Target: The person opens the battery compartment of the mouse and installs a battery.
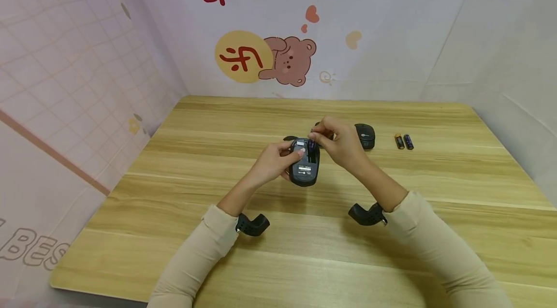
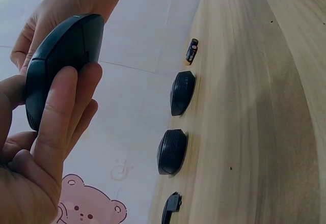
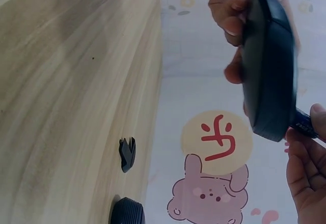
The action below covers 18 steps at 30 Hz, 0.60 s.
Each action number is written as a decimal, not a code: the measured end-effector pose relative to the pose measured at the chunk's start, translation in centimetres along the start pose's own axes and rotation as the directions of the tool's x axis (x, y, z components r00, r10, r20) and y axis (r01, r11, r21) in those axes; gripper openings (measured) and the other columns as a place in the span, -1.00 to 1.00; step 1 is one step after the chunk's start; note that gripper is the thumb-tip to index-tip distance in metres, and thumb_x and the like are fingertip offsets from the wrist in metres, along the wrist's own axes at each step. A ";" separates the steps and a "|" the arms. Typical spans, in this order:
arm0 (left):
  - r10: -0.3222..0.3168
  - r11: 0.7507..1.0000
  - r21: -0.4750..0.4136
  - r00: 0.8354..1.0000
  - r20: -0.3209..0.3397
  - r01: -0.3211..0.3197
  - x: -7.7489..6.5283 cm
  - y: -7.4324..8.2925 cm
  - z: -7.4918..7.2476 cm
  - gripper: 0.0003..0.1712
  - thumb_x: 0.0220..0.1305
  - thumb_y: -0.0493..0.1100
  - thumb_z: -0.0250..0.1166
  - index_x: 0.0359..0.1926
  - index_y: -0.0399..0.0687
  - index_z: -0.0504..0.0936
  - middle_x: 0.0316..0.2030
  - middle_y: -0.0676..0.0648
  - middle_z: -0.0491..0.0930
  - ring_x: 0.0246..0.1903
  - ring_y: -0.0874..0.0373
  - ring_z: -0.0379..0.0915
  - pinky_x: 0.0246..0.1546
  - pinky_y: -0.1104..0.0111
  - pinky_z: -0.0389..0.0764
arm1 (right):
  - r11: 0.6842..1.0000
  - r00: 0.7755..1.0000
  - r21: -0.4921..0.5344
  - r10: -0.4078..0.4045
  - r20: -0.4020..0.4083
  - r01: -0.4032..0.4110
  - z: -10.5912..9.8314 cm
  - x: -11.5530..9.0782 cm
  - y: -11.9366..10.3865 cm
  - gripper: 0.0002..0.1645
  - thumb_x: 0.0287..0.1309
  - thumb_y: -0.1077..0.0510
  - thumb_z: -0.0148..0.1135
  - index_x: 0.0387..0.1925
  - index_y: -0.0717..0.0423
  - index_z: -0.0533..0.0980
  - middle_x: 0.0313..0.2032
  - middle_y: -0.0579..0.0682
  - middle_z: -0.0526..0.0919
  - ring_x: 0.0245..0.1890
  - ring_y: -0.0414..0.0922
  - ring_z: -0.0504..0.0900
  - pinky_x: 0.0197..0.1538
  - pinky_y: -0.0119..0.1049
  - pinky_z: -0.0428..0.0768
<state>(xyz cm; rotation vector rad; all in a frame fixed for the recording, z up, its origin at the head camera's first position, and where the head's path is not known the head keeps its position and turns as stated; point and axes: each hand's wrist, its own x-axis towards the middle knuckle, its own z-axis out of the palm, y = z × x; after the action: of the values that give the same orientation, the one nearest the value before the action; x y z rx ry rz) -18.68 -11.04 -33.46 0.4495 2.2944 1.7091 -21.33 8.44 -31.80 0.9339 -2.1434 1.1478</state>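
My left hand [image 1: 275,160] grips a black computer mouse [image 1: 303,172] over the table, its underside turned up towards the head camera. The long battery slot [image 1: 312,155] in that underside is uncovered. At the slot's far end, my right hand [image 1: 341,143] pinches a dark AA battery [image 3: 304,123] between thumb and fingers, one end against the mouse. In the left wrist view the held mouse [image 2: 63,56] hides the battery, and the left fingers [image 2: 58,117] lie along its top shell.
Behind the hands are a black battery cover [image 3: 127,154] and two more black mice, one partly hidden by the right hand [image 2: 172,151] and one farther right [image 1: 365,136]. To the right lie an orange-and-black battery [image 1: 399,141] and a dark battery [image 1: 408,141].
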 end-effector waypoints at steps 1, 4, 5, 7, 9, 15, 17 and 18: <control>0.002 1.000 -0.002 1.000 -0.001 -0.002 0.0 0.0 0.0 -0.54 0.37 -0.13 0.15 0.22 -0.23 0.45 -0.25 -0.24 0.64 -0.51 0.09 0.61 -0.42 -0.02 0.66 | 1.000 1.000 0.001 -0.004 0.003 0.004 0.1 0.0 0.0 -0.88 -0.05 0.37 0.38 -0.50 0.24 0.55 -0.46 0.09 0.66 -0.56 -0.16 0.57 -0.51 -0.43 0.55; 0.007 1.000 -0.011 1.000 0.000 -0.007 0.0 0.2 0.0 -0.54 0.37 -0.12 0.15 0.22 -0.23 0.45 -0.25 -0.23 0.64 -0.51 0.08 0.61 -0.41 -0.04 0.65 | 1.000 1.000 0.008 -0.018 0.007 0.018 0.1 -0.1 0.1 -0.88 -0.06 0.37 0.39 -0.51 0.23 0.56 -0.46 0.09 0.65 -0.54 -0.15 0.59 -0.49 -0.36 0.60; 0.009 1.000 -0.013 1.000 0.003 -0.009 0.0 0.2 0.0 -0.54 0.37 -0.12 0.15 0.21 -0.24 0.45 -0.25 -0.23 0.64 -0.51 0.08 0.61 -0.42 -0.03 0.65 | 1.000 1.000 0.011 -0.020 0.006 0.020 0.2 -0.2 0.1 -0.88 -0.06 0.37 0.39 -0.51 0.23 0.56 -0.46 0.09 0.65 -0.54 -0.14 0.60 -0.49 -0.35 0.61; 0.011 1.000 -0.015 1.000 0.007 -0.011 0.0 0.3 -0.1 -0.55 0.37 -0.13 0.15 0.20 -0.24 0.45 -0.25 -0.24 0.64 -0.50 0.08 0.61 -0.44 0.01 0.67 | 1.000 1.000 0.018 -0.022 0.008 0.022 0.2 -0.2 0.1 -0.87 -0.06 0.37 0.39 -0.51 0.22 0.55 -0.45 0.08 0.66 -0.54 -0.14 0.60 -0.49 -0.33 0.62; 0.012 1.000 -0.013 1.000 0.010 -0.012 0.0 0.3 -0.1 -0.55 0.37 -0.13 0.14 0.20 -0.24 0.46 -0.25 -0.23 0.64 -0.50 0.08 0.61 -0.47 0.06 0.68 | 1.000 1.000 0.019 -0.018 0.012 0.018 0.3 -0.2 0.1 -0.87 -0.06 0.37 0.39 -0.51 0.21 0.55 -0.46 0.07 0.66 -0.54 -0.14 0.60 -0.49 -0.34 0.61; 0.010 1.000 -0.007 1.000 0.008 -0.010 0.0 0.1 0.0 -0.56 0.37 -0.13 0.14 0.20 -0.22 0.46 -0.24 -0.24 0.63 -0.50 0.09 0.61 -0.51 0.15 0.69 | 1.000 0.999 0.017 -0.002 0.032 0.002 0.3 -0.3 0.1 -0.88 -0.05 0.36 0.39 -0.50 0.20 0.56 -0.48 0.03 0.65 -0.54 -0.18 0.56 -0.49 -0.38 0.56; 0.009 1.000 -0.009 1.000 0.009 -0.009 0.1 0.0 0.0 -0.56 0.37 -0.13 0.14 0.21 -0.21 0.46 -0.24 -0.25 0.63 -0.50 0.09 0.61 -0.48 0.11 0.69 | 1.000 0.999 0.016 0.004 0.039 -0.005 0.3 -0.4 0.1 -0.89 -0.04 0.35 0.39 -0.50 0.20 0.57 -0.49 0.02 0.64 -0.55 -0.19 0.54 -0.50 -0.39 0.53; 0.009 1.000 -0.011 1.000 0.010 -0.009 0.1 0.0 0.0 -0.56 0.37 -0.13 0.14 0.21 -0.21 0.45 -0.24 -0.25 0.63 -0.50 0.09 0.61 -0.47 0.09 0.68 | 1.000 0.999 0.013 0.005 0.041 -0.006 0.3 -0.4 0.1 -0.89 -0.04 0.35 0.39 -0.50 0.19 0.57 -0.50 0.02 0.63 -0.55 -0.20 0.53 -0.51 -0.40 0.52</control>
<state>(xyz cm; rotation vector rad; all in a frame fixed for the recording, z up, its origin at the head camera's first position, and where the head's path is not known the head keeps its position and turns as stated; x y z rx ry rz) -18.77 -11.03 -33.43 0.4664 2.2784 1.7182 -21.17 8.35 -32.32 0.9657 -2.1740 1.1564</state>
